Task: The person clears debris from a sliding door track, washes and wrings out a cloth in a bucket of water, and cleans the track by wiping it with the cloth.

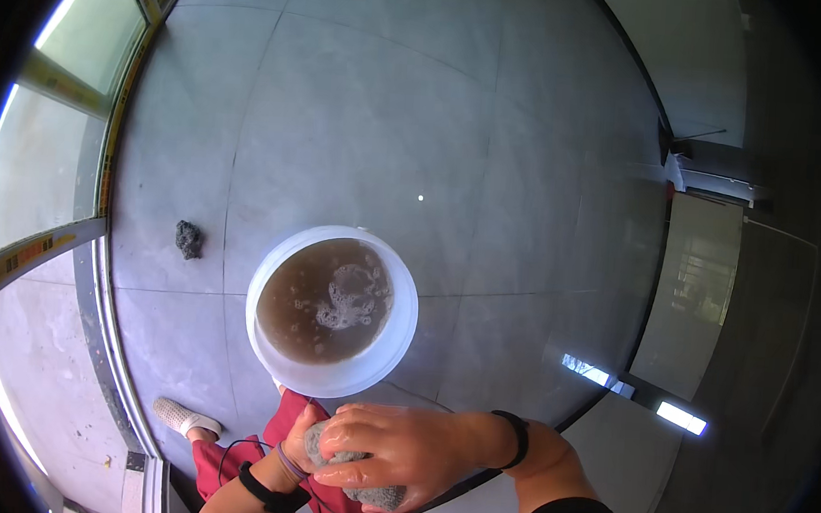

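Both hands are closed on a bunched grey cloth [372, 494], which looks wet, low in the view over my red trousers. My left hand [299, 445] grips its left end; part of that hand is hidden behind the right. Across the top lies my right hand [403, 449], its wet fingers wrapped over the cloth. Just beyond my hands a white bucket [398, 345] stands on the floor. It holds murky brown water [295, 292] with a patch of foam and bubbles on top.
A dark grey crumpled clump [188, 239] lies on the grey tiled floor [373, 94], left of the bucket. Framed glass panels [50, 159] run along the left. My light shoe [184, 418] is at lower left. White panels [686, 292] line the right. A thin dark cable [225, 461] hangs by my trousers.
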Tool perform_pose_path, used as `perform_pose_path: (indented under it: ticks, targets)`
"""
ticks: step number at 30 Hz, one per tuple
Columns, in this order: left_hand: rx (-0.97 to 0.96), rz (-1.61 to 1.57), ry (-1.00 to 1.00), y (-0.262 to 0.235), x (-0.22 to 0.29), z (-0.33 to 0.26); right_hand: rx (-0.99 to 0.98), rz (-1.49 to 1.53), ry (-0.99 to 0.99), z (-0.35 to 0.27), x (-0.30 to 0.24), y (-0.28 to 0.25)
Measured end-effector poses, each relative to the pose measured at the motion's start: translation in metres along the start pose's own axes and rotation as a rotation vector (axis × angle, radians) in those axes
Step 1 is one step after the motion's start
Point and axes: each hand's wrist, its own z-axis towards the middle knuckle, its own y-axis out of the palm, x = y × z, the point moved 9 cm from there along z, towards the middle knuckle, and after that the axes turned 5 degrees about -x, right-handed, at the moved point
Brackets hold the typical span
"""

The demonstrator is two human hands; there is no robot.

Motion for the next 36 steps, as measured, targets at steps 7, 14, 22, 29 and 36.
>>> perform_pose_path:
  ticks: [7, 14, 22, 29, 36]
  targets:
    - [0.026, 0.405, 0.281, 0.052, 0.053, 0.012, 0.092, -0.497, -0.046, -0.014, -0.005, 0.027]
    - [0.44, 1.036, 1.029, 0.112, 0.086, -0.005, 1.05, -0.327, 0.199, -0.083, 0.033, 0.012]
    - [0.277, 2.331, 1.37, 0.186, 0.016, -0.003, 1.2, 1.519, 0.249, -0.087, 0.149, 0.054]
    - [-0.255, 2.56, 1.165, 0.173, -0.016, 0.027, 0.693, 1.83, 0.498, -0.063, 0.163, 0.047]
    - [-0.522, 2.797, 1.21, 0.175, -0.027, 0.036, 0.321, 1.668, 0.711, -0.04, 0.163, 0.039]
